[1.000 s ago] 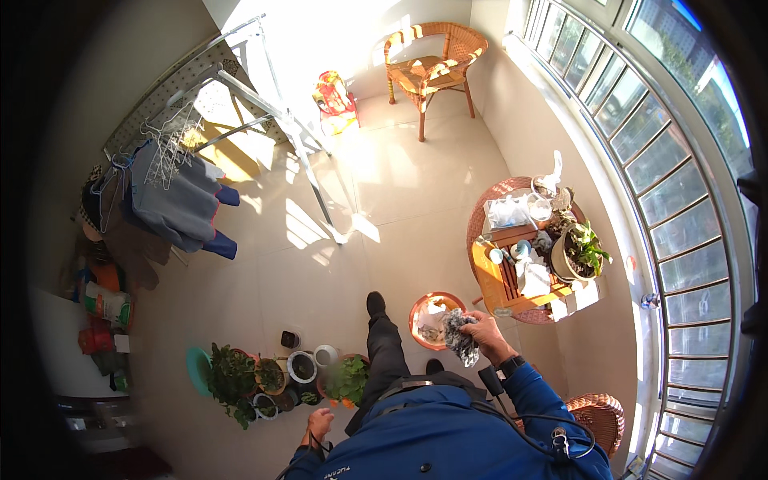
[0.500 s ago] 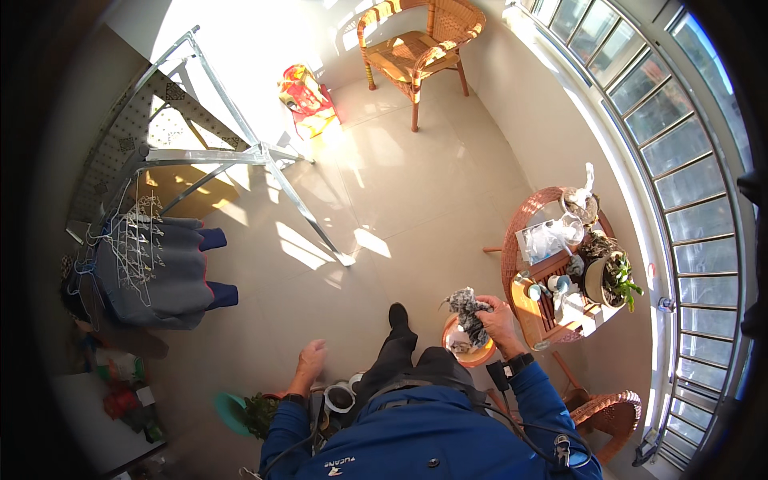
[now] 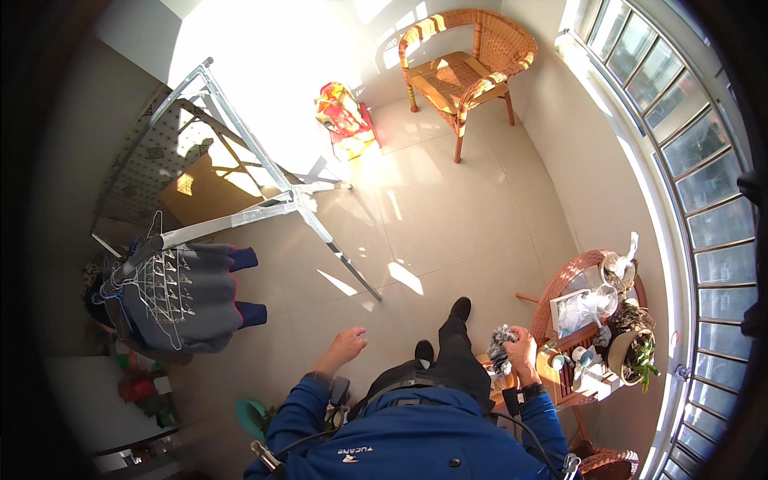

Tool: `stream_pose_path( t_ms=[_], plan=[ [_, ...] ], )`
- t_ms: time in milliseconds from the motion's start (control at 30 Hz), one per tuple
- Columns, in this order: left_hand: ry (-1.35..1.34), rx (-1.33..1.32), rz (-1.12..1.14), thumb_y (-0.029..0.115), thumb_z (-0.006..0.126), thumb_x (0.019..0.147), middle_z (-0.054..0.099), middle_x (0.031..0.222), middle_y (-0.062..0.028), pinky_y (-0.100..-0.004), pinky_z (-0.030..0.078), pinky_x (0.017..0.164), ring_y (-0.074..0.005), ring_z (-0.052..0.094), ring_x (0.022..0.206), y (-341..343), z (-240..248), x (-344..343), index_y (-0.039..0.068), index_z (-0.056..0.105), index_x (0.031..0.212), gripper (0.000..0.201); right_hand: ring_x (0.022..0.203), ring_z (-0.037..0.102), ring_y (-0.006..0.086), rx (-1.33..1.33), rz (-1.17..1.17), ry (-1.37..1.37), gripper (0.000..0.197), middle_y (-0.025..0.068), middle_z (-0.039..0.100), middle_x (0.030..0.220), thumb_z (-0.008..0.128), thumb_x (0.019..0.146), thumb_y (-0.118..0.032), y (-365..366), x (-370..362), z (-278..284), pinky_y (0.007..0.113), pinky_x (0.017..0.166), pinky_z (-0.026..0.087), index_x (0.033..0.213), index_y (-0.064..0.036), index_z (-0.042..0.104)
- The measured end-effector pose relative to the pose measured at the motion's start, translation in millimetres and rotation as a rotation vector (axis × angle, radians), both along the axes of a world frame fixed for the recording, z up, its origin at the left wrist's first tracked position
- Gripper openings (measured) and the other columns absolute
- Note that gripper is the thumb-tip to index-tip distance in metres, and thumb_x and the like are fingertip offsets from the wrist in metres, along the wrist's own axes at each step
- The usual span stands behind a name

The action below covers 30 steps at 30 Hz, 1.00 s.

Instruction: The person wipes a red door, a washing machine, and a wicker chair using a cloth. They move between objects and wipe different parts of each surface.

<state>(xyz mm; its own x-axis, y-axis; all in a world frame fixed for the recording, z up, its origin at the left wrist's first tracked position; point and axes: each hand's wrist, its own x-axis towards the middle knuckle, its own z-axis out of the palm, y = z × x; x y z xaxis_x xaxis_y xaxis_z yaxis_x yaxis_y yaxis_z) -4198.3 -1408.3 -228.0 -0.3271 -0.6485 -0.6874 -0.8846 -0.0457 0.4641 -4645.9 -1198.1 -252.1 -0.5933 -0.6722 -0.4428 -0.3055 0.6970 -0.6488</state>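
Note:
My right hand (image 3: 522,352) is closed around a bunched grey, shaggy cloth (image 3: 502,350), held to the right of my legs and close to the near side of the round wicker table (image 3: 544,308). Out in front of my left side is my left hand (image 3: 346,345), empty, its fingers loosely bent and apart. Below the cloth, an orange-rimmed tub is mostly hidden behind my arm and leg. On the table stand a potted plant (image 3: 642,360), small cups (image 3: 558,362) and a box with clear plastic wrapping (image 3: 578,308).
A metal drying rack (image 3: 256,152) stands at the left, with grey clothing (image 3: 192,296) and wire hangers beside it. Farther off are a wicker chair (image 3: 472,68) and a red-yellow bag (image 3: 344,120). A green basin (image 3: 250,418) lies low at left; barred windows (image 3: 708,208) line the right.
My view has shifted, so the room sits lower and farther right. One foot has stepped forward and both shoes now show. The left hand has risen and moved right; the cloth stays in my right hand.

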Motion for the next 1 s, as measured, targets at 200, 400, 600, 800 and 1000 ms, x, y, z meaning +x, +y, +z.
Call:
stream_pose_path(
  t_ms=[200, 400, 600, 800, 1000],
  plan=[
    [-0.027, -0.044, 0.016, 0.029, 0.061, 0.091, 0.066, 0.135, -0.0238, -0.0409, 0.048, 0.108, -0.0375, 0.063, 0.125, -62, -3, -37, 0.001, 0.063, 0.135, 0.053, 0.104, 0.07, 0.037, -0.084, 0.081, 0.0, 0.045, 0.0203, 0.073, 0.113, 0.067, 0.078, -0.013, -90, -60, 7, 0.042, 0.093, 0.054, 0.122, -0.0034, 0.068],
    [0.003, -0.024, 0.021, 0.029, 0.06, 0.089, 0.067, 0.13, -0.0248, -0.0433, 0.05, 0.105, -0.0397, 0.064, 0.122, -119, -12, -77, 0.004, 0.065, 0.133, 0.051, 0.093, 0.071, 0.0304, -0.197, -0.012, -0.043, 0.043, 0.0186, 0.073, 0.106, 0.066, 0.077, -0.009, -174, -107, 30, 0.038, 0.086, 0.056, 0.12, -0.0007, 0.069],
    [0.018, -0.029, -0.19, 0.027, 0.06, 0.089, 0.069, 0.129, -0.0219, -0.0427, 0.05, 0.104, -0.0393, 0.065, 0.118, -206, -49, -110, 0.001, 0.066, 0.13, 0.049, 0.094, 0.072, 0.0296, -0.145, -0.084, -0.022, 0.047, 0.0163, 0.075, 0.107, 0.067, 0.076, -0.01, -201, -111, 23, 0.037, 0.088, 0.056, 0.122, -0.0014, 0.069],
    [0.192, -0.136, -0.196, 0.019, 0.066, 0.094, 0.065, 0.134, -0.0218, -0.0422, 0.055, 0.098, -0.0337, 0.07, 0.106, -320, -41, -192, 0.004, 0.052, 0.144, 0.054, 0.107, 0.071, 0.0304, -0.082, -0.3, -0.035, 0.048, 0.0187, 0.074, 0.116, 0.068, 0.077, -0.011, -206, -115, -7, 0.037, 0.096, 0.054, 0.124, 0.0004, 0.068],
    [0.249, -0.333, -0.346, 0.014, 0.068, 0.092, 0.051, 0.147, -0.0245, -0.0471, 0.05, 0.105, -0.0415, 0.057, 0.128, -430, -30, -350, 0.005, 0.041, 0.152, 0.067, 0.108, 0.07, 0.0328, -0.066, -0.385, -0.013, 0.044, 0.0189, 0.073, 0.114, 0.069, 0.078, -0.012, -242, -144, -45, 0.04, 0.096, 0.053, 0.12, -0.0015, 0.069]
  ],
)
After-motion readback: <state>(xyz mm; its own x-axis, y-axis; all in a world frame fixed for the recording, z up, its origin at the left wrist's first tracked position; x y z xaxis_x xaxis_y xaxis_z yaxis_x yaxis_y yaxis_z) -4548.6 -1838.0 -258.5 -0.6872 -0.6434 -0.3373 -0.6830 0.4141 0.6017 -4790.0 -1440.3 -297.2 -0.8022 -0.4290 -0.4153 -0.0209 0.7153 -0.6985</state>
